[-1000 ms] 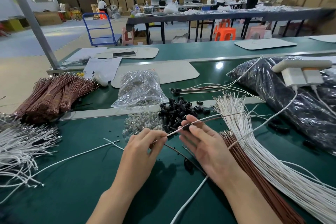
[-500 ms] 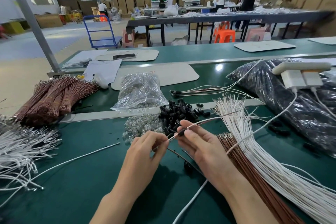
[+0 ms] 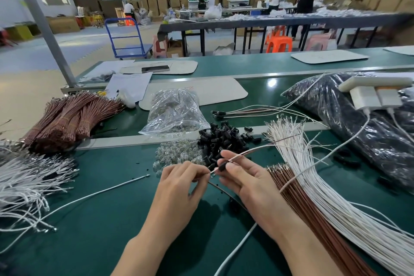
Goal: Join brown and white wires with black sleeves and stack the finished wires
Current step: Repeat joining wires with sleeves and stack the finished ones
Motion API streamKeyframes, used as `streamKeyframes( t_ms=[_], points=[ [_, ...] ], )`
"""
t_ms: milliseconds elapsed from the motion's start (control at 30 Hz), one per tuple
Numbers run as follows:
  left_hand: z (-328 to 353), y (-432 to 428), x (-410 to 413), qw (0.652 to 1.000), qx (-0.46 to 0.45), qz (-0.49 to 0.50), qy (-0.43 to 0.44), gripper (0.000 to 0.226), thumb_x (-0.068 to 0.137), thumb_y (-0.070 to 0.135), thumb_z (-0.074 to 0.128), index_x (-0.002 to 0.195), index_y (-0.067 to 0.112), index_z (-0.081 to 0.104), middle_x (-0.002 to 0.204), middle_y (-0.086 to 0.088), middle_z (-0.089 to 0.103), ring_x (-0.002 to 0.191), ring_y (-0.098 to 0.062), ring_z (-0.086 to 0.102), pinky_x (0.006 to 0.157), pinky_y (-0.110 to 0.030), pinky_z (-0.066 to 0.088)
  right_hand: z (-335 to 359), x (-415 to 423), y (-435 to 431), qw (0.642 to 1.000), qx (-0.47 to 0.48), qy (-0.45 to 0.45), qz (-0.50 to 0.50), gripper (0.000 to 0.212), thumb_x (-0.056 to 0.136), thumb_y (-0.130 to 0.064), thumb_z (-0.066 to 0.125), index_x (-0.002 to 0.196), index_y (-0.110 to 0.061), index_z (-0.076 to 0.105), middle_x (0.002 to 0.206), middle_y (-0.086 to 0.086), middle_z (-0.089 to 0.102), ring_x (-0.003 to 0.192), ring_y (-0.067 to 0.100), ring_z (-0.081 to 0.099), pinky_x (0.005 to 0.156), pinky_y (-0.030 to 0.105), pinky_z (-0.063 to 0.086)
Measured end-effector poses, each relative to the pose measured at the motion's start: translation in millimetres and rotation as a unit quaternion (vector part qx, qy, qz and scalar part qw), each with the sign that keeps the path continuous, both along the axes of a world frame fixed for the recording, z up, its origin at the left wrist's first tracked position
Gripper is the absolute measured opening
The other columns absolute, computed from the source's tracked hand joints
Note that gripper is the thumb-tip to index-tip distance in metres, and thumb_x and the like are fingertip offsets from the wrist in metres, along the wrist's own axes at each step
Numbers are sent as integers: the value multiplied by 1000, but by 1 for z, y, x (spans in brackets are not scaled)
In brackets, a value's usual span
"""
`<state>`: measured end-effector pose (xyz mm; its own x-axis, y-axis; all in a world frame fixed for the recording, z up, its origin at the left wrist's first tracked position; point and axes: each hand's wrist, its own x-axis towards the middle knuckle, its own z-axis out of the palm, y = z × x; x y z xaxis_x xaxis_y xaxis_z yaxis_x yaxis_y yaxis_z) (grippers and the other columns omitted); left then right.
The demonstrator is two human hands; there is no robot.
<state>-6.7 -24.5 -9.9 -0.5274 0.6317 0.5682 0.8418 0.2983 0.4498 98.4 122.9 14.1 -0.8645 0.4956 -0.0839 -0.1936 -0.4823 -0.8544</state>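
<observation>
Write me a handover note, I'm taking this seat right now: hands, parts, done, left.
Left grip pinches the wire pair at its ends. Right grip pinches the black sleeve on that pair.
Loose sleeves lie just beyond the hands; white wires and brown wires lie to the right.
Done: a few finished wires beyond the rail.
Left: seat this sleeve, stack the pair, repeat.

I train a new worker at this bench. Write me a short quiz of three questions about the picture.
1. True or false: the left hand and the right hand both pinch the wire pair.
2. What lies just left of the black sleeves? A) scissors B) clear parts C) tape
3. Fill in: beside the right hand, the brown wires lie ___ of the white wires.
Key: 1 true; 2 B; 3 left.
</observation>
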Motion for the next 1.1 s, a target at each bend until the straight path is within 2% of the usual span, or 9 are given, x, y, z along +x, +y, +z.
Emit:
streamKeyframes(
  t_ms=[67, 167, 233, 333, 433, 533, 633, 833, 1100],
  points=[
    [0, -1, -1, 1000, -8, 2, 26, 10, 102, 34, 56, 102, 30, 66, 97, 23, 64, 91, 2, 58, 106, -28, 33, 0, 0, 3, 1000, 1, 0, -10, 27, 95, 0, 58, 106, -14, 78, 106, 13, 75, 95, 21, 72, 77, 25, 59],
    [-3, -5, -8, 997, -56, 9, 44, 12, 100, 30, 61, 106, 27, 70, 102, 20, 70, 106, -3, 61, 119, -40, 25, 0, 2, 12, 999, -20, 16, -42, 27, 95, 1, 57, 109, -11, 76, 105, 13, 75, 92, 21, 72, 77, 26, 60],
    [-5, -7, -12, 995, -85, 17, 54, 9, 98, 26, 67, 104, 28, 72, 102, 18, 70, 113, -6, 60, 121, -48, 20, -2, 2, 14, 999, -21, 20, -46, 27, 94, 1, 57, 110, -11, 76, 106, 13, 74, 92, 21, 72, 77, 26, 60],
    [-6, -6, -12, 991, -82, 34, 98, 7, 95, 21, 70, 100, 26, 72, 92, 15, 67, 97, -12, 64, 117, -49, 30, -5, 1, 11, 999, -3, 17, -34, 26, 94, -2, 59, 107, -15, 78, 106, 11, 75, 93, 20, 72, 76, 25, 59],
    [-5, -1, -10, 989, -39, 45, 136, 9, 99, 23, 63, 100, 23, 71, 88, 12, 65, 83, -14, 63, 108, -39, 39, -7, -2, 8, 999, 23, 11, -19, 28, 95, -4, 60, 108, -21, 79, 107, 9, 75, 95, 19, 72, 77, 24, 57],
    [-2, 1, -4, 986, -17, 48, 158, 14, 99, 27, 59, 102, 23, 72, 86, 11, 64, 76, -15, 60, 94, -37, 44, -9, -2, 7, 999, 48, 5, -5, 30, 95, -6, 60, 110, -25, 78, 109, 7, 75, 98, 18, 72, 78, 22, 56],
    [1, 5, 2, 985, -17, 35, 165, 19, 101, 29, 56, 106, 22, 73, 89, 11, 67, 79, -14, 62, 89, -37, 46, -11, -2, 4, 996, 89, -6, 6, 31, 98, -6, 60, 111, -29, 77, 110, 6, 75, 102, 17, 72, 81, 22, 56],
    [4, -1, 0, 995, -20, 69, 62, 32, 104, 35, 49, 126, 21, 67, 119, 9, 67, 108, -14, 58, 97, -29, 39, -9, -2, 8, 997, 73, 2, -29, 28, 96, -6, 60, 106, -25, 78, 105, 6, 76, 95, 17, 72, 78, 22, 56],
    [2, -5, -6, 996, 13, 34, -83, 14, 98, 21, 63, 109, 28, 69, 101, 23, 63, 99, -2, 59, 89, -24, 48, -8, -1, 10, 997, 39, 11, -63, 24, 97, -4, 59, 106, -16, 77, 100, 8, 75, 89, 19, 71, 78, 25, 59]
  ],
)
